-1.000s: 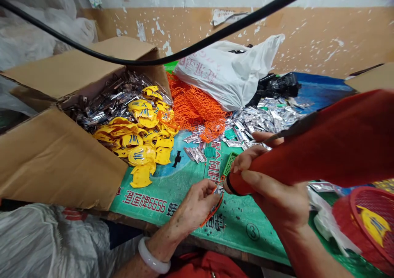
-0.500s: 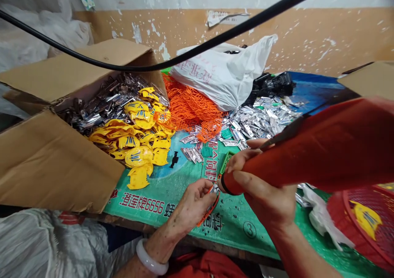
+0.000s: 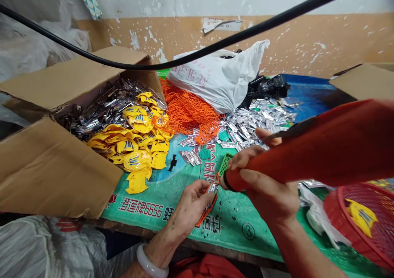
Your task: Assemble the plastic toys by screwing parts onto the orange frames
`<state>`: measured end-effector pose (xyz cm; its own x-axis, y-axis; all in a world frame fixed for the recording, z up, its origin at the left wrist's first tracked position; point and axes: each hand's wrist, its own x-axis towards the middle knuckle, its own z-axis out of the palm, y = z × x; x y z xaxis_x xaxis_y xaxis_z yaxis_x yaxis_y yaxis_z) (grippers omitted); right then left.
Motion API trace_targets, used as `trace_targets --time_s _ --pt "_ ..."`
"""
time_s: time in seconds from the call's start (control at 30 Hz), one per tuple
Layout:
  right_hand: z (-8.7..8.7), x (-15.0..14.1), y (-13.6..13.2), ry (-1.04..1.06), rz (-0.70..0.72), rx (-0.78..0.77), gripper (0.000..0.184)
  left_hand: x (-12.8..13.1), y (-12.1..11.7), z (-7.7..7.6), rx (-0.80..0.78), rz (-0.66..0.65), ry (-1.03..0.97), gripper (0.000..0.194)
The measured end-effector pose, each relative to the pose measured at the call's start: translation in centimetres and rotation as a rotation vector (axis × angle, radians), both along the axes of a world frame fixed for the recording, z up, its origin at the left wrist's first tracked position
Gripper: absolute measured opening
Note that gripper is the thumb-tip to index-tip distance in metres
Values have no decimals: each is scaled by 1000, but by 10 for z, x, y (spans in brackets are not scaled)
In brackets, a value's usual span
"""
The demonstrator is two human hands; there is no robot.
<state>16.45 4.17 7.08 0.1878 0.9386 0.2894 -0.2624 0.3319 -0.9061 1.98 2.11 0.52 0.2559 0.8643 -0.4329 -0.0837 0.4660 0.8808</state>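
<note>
My left hand (image 3: 194, 202) pinches an orange plastic frame piece (image 3: 208, 212) with a small silver part (image 3: 212, 187) lying on it, just above the green table cover. In my right hand (image 3: 269, 192) is a thick red tube-shaped electric screwdriver (image 3: 295, 151), fingers wrapped round its front end. Its black-ringed nose points at the silver part from the right, close to my left fingertips. Whether the tip touches the part I cannot tell. Behind the nose lies a small green perforated piece (image 3: 225, 164).
An open carton (image 3: 83, 167) on the left spills silver parts and yellow shells (image 3: 135, 161). Orange mesh pieces (image 3: 187, 110), a white plastic bag (image 3: 212, 79) and a heap of silver parts (image 3: 261, 116) stand behind. A red basket (image 3: 341, 224) is at right. A black cable (image 3: 154, 67) hangs across the view.
The view has shifted slightly. The screwdriver's nose has drawn a little to the right of the silver part. My left hand keeps its pinch on the orange piece.
</note>
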Motion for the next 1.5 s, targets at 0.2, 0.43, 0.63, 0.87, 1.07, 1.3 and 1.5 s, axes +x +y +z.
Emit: trace_targets --time_s 0.2,0.43,0.63,0.87,1.07,1.3,1.5 --pt "-14 23 35 -96 -361 17 22 -9 5 -2 41 -82 53 31" --pt "-30 20 45 -84 -315 -24 13 -15 10 -9 125 60 95 58" --pt "-32 16 51 -129 -397 -62 15 -14 10 -9 81 -5 126 28" --pt "-31 17 52 -137 -380 -113 12 -10 9 -11 38 9 107 29" --pt "-35 15 55 -124 -433 -92 14 -11 7 -24 109 9 97 27" --pt "-37 13 55 -137 -416 -52 15 -10 6 -29 247 -1 166 23" --pt "-35 13 54 -179 -427 -41 13 -10 3 -27 297 -70 199 30"
